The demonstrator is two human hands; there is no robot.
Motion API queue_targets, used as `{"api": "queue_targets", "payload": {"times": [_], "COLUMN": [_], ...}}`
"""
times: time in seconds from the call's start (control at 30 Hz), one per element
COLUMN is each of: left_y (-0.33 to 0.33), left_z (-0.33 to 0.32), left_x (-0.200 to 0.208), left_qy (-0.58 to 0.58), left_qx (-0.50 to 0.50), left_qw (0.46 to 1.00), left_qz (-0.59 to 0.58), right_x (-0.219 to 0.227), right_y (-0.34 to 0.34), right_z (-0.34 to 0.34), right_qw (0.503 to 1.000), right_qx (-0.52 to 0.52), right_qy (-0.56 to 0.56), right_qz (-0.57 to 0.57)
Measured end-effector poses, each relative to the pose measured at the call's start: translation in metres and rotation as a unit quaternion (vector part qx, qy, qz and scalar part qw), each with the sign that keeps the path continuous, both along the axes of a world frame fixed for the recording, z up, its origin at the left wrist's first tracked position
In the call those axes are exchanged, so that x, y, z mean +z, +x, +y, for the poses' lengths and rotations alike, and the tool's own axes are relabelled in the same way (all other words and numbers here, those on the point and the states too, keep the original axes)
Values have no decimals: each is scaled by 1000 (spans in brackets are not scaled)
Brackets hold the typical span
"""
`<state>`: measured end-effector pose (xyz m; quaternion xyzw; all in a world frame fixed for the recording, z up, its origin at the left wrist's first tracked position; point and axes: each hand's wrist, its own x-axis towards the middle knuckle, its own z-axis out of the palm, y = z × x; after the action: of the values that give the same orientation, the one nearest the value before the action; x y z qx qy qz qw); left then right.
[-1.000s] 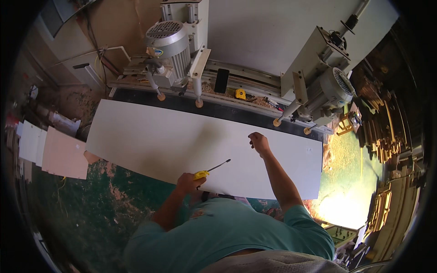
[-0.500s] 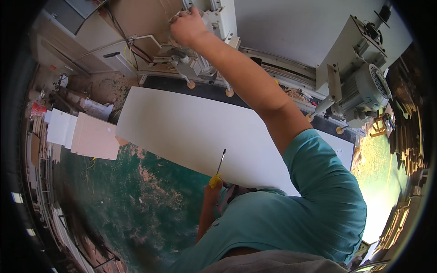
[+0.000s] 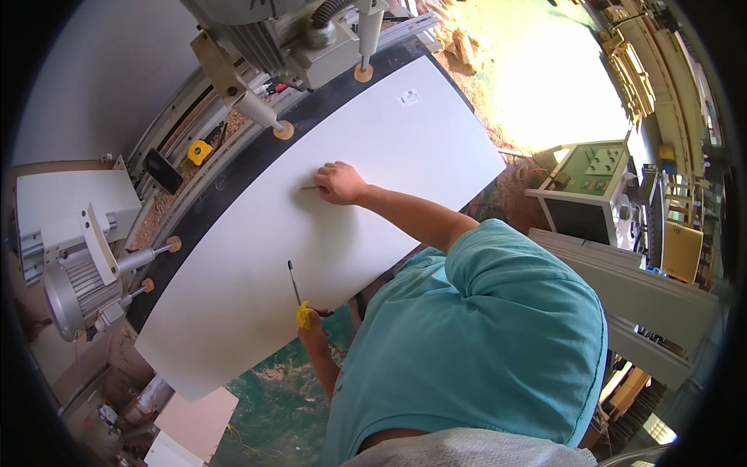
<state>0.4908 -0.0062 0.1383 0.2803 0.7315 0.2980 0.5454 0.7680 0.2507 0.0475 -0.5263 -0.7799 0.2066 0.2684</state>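
My left hand (image 3: 313, 325) is closed at the near edge of a long white board (image 3: 257, 257). In it is a thin metal rod (image 3: 295, 282) with a dark tip pointing away from me, and a crumpled-looking yellow piece (image 3: 303, 314) shows at the fingers. A dark end sticks out beside the thumb. Over the middle of the board, my right hand (image 3: 340, 184) has its fingers curled together. Out of them juts a short thin dark piece (image 3: 309, 187), mostly hidden by the fingers.
Two motor units (image 3: 288, 39) (image 3: 74, 292) with round-footed rods stand along the board's far side. A yellow tape measure (image 3: 199, 152) and a black phone-like object (image 3: 163, 171) lie on the rail. At right is an open control box (image 3: 595, 167); sawdust covers the green floor.
The view has swung to the right. My right hand has left the machine part at the far left and is now low over the white board. My left hand keeps hold of the rod.
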Motion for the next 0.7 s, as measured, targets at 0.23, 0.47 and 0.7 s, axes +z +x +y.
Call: {"api": "queue_targets", "payload": {"times": [0.23,0.47,0.7], "left_y": [150,253,269], "left_z": [12,26,-6], "left_x": [9,37,39], "left_qy": [-8,-34,-35], "left_qx": [-80,-111,-79], "left_qw": [997,992,993], "left_qz": [16,47,77], "right_x": [-24,4,12], "right_y": [359,413,400], "right_z": [143,173,169], "right_qw": [915,962,942], "right_qx": [-393,50,129], "right_qy": [25,123,16], "right_qz": [-91,-239,-311]}}
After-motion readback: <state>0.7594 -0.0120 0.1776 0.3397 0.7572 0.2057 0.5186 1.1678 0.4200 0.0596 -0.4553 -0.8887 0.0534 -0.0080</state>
